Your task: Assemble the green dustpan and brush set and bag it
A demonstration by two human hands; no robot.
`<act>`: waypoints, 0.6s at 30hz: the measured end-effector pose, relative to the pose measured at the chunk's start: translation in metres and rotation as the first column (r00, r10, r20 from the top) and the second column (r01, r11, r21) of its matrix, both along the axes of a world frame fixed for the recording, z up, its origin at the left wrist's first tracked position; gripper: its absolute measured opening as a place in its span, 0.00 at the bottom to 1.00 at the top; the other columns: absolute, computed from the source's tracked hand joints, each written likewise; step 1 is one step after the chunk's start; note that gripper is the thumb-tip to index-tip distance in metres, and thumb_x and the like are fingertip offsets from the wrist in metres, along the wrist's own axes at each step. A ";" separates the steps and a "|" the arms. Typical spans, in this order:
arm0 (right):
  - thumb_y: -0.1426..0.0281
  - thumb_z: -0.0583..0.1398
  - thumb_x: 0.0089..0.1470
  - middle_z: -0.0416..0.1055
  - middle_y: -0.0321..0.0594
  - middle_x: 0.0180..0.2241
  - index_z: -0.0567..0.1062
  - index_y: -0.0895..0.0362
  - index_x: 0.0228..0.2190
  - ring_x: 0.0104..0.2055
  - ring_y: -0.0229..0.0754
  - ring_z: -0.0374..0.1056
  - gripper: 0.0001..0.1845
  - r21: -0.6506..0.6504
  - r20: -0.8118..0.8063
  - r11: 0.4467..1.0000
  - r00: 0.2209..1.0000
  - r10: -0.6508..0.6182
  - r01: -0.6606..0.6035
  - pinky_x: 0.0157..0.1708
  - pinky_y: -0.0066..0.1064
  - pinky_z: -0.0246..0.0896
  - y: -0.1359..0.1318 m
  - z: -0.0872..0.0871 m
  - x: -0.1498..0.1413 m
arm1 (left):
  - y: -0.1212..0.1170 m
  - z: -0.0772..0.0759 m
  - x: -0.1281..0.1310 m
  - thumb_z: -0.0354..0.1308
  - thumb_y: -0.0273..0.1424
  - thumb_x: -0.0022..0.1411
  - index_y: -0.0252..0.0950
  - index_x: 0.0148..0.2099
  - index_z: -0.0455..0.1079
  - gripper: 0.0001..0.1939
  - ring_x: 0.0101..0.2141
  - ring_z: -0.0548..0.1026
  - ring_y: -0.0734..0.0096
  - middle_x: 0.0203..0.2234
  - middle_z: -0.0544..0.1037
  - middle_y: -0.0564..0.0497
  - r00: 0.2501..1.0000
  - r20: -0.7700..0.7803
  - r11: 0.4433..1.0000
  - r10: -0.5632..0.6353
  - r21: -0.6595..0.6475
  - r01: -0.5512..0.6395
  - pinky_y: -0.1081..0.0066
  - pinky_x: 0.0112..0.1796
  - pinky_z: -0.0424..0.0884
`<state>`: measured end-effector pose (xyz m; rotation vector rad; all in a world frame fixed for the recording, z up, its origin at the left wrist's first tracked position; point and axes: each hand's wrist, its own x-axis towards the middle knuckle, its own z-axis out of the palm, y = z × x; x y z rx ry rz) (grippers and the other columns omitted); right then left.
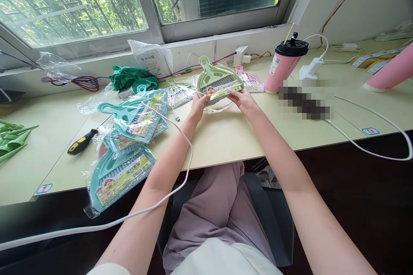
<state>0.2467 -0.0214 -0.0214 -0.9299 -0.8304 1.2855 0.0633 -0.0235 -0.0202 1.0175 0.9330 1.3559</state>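
Observation:
Both my hands hold a green dustpan-and-brush set (219, 79) in clear plastic wrap, raised just above the table with its handle pointing away. My left hand (199, 105) grips its lower left corner, and my right hand (243, 99) pinches the lower right edge. Behind it lie another green set (180, 92) and a pink set (249, 80), both wrapped. Left of my left forearm, several teal wrapped sets (124, 176) are heaped together, one overhanging the table's front edge. A white USB cable (190, 154) crosses over my left forearm.
A black-and-yellow screwdriver (82, 142) lies beside the teal heap. Crumpled green plastic (130, 78) and red and blue wires (85, 82) are near the window. On the right stand a pink cup (285, 66) and a white charger (311, 69); a blurred dark item lies before them.

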 end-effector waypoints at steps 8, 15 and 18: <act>0.65 0.70 0.53 0.79 0.40 0.33 0.77 0.54 0.33 0.43 0.47 0.81 0.08 0.107 0.179 0.974 0.960 -0.218 0.201 0.50 0.43 0.79 0.001 0.001 0.004 | 0.016 0.002 -0.026 0.63 0.22 0.54 0.37 0.46 0.62 0.19 0.37 0.81 0.67 0.36 0.79 0.52 0.995 0.079 0.997 0.053 -0.054 -0.049 0.60 0.48 0.79; 0.73 0.67 0.53 0.65 0.38 0.64 0.77 0.44 0.51 0.70 0.52 0.58 0.23 0.477 0.523 0.853 0.712 -0.468 0.210 0.63 0.44 0.67 -0.013 0.013 0.014 | 0.021 0.004 -0.052 0.62 0.20 0.51 0.37 0.36 0.64 0.12 0.28 0.73 0.78 0.27 0.74 0.57 0.992 0.083 0.978 0.098 -0.190 -0.081 0.70 0.41 0.78; 0.77 0.65 0.53 0.71 0.40 0.59 0.79 0.45 0.49 0.67 0.53 0.61 0.23 0.486 0.637 0.869 0.643 -0.425 0.092 0.64 0.47 0.65 -0.013 0.010 0.013 | 0.020 0.004 -0.057 0.63 0.21 0.51 0.36 0.34 0.66 0.10 0.26 0.73 0.77 0.25 0.73 0.56 0.997 0.052 0.977 0.057 -0.208 -0.045 0.70 0.39 0.79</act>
